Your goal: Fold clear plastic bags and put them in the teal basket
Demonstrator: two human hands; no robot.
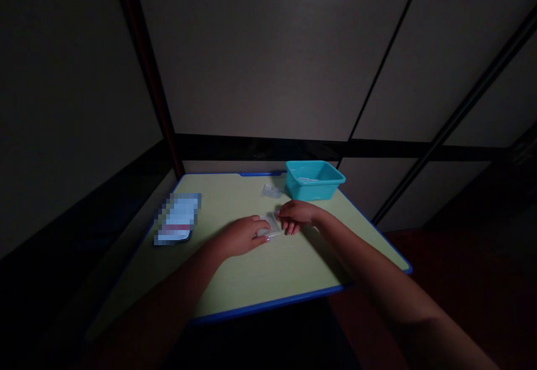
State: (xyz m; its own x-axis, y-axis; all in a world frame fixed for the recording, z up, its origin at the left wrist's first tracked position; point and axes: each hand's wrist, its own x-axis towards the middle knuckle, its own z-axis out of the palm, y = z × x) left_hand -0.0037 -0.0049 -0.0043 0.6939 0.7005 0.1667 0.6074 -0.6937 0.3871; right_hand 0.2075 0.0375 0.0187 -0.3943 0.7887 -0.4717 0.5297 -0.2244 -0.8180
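A small clear plastic bag (271, 225) lies at the middle of the pale green table (226, 275). My left hand (243, 235) grips its left side, with the thumb at the near edge and the fingers over the top. At the bag's right edge is my right hand (296, 215), its thumb and index finger pinched at the corner and the other fingers curled below. Whether the pinch holds the bag or something smaller is too small to tell. Beyond the hands rests another crumpled clear bag (272, 191).
A turquoise basket (312, 192) stands at the table's back right, with some clear plastic inside. At the left edge lies a phone-like device (178, 219), its screen blurred out. Pale panels (268, 68) rise behind the blue-edged table.
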